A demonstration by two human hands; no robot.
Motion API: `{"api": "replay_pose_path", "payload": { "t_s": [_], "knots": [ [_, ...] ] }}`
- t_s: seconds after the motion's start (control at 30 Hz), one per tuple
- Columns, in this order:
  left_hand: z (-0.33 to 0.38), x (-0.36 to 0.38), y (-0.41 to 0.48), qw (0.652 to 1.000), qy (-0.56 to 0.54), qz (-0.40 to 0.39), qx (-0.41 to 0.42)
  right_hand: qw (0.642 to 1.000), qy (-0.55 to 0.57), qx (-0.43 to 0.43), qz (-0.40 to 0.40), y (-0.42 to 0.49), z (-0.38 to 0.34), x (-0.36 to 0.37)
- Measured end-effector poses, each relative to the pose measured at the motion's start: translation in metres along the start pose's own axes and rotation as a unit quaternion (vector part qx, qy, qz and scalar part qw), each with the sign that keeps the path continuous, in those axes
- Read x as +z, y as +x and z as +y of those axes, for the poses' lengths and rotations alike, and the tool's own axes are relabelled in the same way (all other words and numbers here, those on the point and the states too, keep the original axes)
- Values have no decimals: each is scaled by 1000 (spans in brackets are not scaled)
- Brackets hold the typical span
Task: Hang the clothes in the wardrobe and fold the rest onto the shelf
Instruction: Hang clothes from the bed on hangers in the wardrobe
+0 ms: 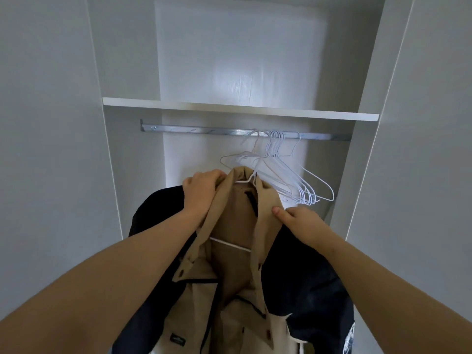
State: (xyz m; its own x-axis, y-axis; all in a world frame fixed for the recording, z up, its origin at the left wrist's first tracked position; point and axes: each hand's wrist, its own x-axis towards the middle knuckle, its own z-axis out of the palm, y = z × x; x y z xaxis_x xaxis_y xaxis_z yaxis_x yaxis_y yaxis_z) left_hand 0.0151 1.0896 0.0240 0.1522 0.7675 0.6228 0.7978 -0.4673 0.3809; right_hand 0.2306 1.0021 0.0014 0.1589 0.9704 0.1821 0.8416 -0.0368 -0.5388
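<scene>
Head view is showing both hands raised in front of an open wardrobe (127, 162), holding a beige and navy jacket (237, 221) between them. The left hand (201, 190) is gripping the left side of the collar, its fingers curled over the fabric edge. The right hand (298, 218) is holding the right side of the collar lower down, its thumb pressing on top of the beige cloth; its other fingers are hidden behind the garment. A white wire hanger (229, 244) is sitting inside the jacket, its bar crossing between the two wrists and its neck poking out at the collar just beside the left hand. The jacket's body is hanging down beneath the forearms, with the navy sleeves spreading out to either side. Above and beyond the hands, a metal rail (199, 129) is carrying a cluster of empty white hangers (293, 185), bunched above the right hand. A white shelf (229, 108) is running across just over the rail.
</scene>
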Motion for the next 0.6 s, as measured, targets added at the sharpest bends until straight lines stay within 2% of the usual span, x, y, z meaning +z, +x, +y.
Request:
{"api": "replay_pose_path", "payload": {
  "t_s": [0.13, 0.23, 0.3, 0.4, 0.5, 0.6],
  "knots": [
    [-4, 16, 12, 997, -4, -10, -70, 995, 97, 14, 16, 24, -6, 3],
    [-6, 24, 14, 986, -119, -41, -109, 992, 111, 50, 31, 42, -8, 8],
    [-11, 28, 10, 962, -210, -75, -158, 988, 138, 71, 23, 55, -8, 12],
    [-28, 27, 6, 919, -275, -133, -248, 970, 216, 109, 16, 70, -18, 23],
    [-58, 24, 16, 879, -325, -131, -324, 934, 329, 138, -30, 89, -44, 41],
    [-94, 24, 36, 854, -353, -117, -364, 919, 366, 135, -61, 113, -70, 60]
  ]
}}
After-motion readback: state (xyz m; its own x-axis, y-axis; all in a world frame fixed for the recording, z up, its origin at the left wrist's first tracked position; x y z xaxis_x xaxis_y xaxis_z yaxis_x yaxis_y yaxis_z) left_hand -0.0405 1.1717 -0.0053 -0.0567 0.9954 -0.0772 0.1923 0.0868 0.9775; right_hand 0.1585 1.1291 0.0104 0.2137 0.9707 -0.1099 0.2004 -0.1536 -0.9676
